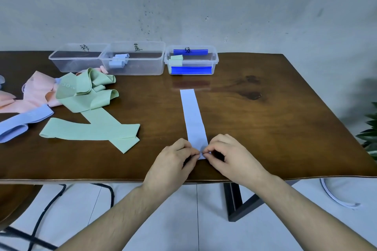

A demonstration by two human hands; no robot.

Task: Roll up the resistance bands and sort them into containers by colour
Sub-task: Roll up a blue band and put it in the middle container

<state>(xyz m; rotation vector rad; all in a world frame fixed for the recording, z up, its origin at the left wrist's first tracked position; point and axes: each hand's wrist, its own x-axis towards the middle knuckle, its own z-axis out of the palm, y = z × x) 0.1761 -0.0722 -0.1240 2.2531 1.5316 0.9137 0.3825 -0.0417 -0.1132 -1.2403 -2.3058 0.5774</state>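
The left hand [175, 156] and the right hand [225, 153] are meeting at the near end of a pale blue band [192, 118], each pinching that end between thumb and curled fingers. The band is lying flat and straight on the desk [265, 128], running away from the hands toward the far edge, with nothing lying across it.

To the left, a green band [98, 128] is sprawling in loose folds, its upper loops [89, 85] piling against a heap of pink bands [34, 93]. Another pale blue band [20, 122] is lying at the left edge, partly under the pink heap.

Along the far edge three clear containers are standing in a row, each with a handwritten mark I cannot read. The left container [75, 57] is touching the middle container [134, 57], which is holding a few rolled pale blue bands [119, 61]. The right container [191, 60], standing a little apart, has blue clips and is holding one rolled green band [176, 60].

The desk is dark brown wood with a darker stain [252, 87] near its right side. Behind it a grey wall [183, 6] is showing speckled marks. Below, a pale tiled floor [163, 210] is carrying black cables [49, 206], and green leaves [370, 132] are poking in at the right.
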